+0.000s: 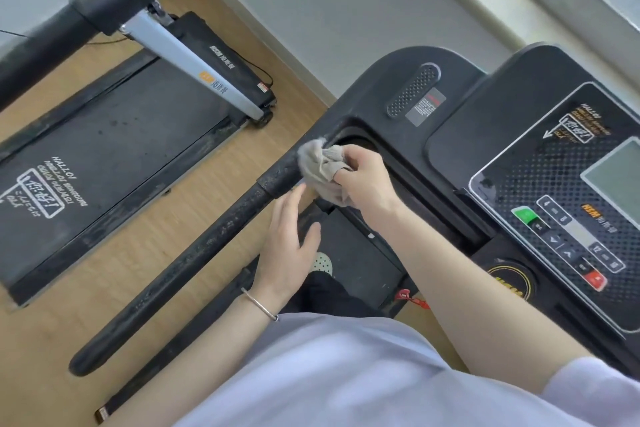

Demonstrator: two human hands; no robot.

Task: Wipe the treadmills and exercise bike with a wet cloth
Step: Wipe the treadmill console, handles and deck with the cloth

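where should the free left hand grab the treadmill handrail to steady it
Probably on the bare foam bar of the handrail, just below the cloth that the right hand holds. Wrap the open left hand around from its right side; the bar is round and slanted.

A small indoor gym room: two treadmills (114, 163) stand side by side on wood-look flooring (52, 340) beside a pale wall (346, 3)
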